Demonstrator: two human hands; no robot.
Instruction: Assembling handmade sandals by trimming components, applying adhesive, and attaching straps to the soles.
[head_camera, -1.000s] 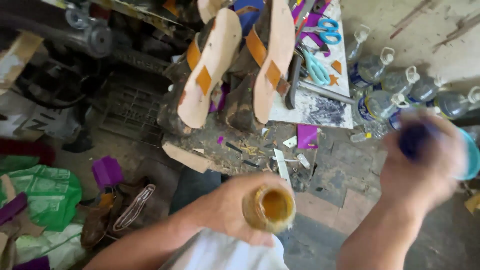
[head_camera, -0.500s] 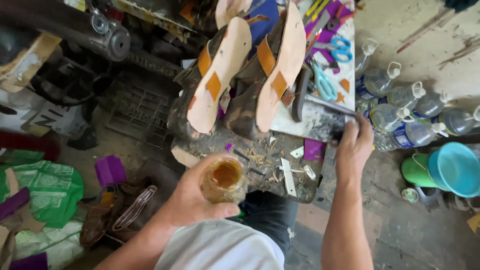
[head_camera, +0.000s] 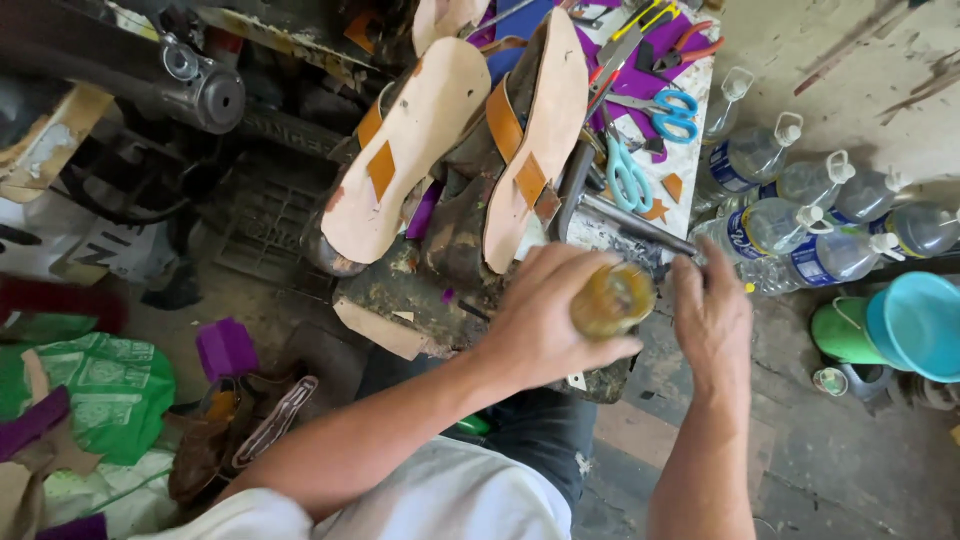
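My left hand (head_camera: 545, 318) grips a small open jar of amber glue (head_camera: 612, 299), held over the right end of a stained work block (head_camera: 400, 300). My right hand (head_camera: 712, 312) is close beside the jar, fingers bent near a dark metal bar (head_camera: 640, 228) on the bench; I cannot tell whether it holds anything. Two tan sandal soles with orange straps (head_camera: 420, 150) (head_camera: 545, 130) stand on shoe lasts just beyond my hands.
Blue-handled scissors (head_camera: 628, 175) and a second pair (head_camera: 672, 110) lie on the bench with purple scraps. Several clear plastic bottles (head_camera: 790, 225) stand at right by a turquoise bowl (head_camera: 915, 325). A green bag (head_camera: 95, 395) and shoes (head_camera: 235, 435) lie on the floor at left.
My left hand has carried the jar to the right, up toward the bench edge. My right hand has come down from the bottles and drawn in beside the jar.
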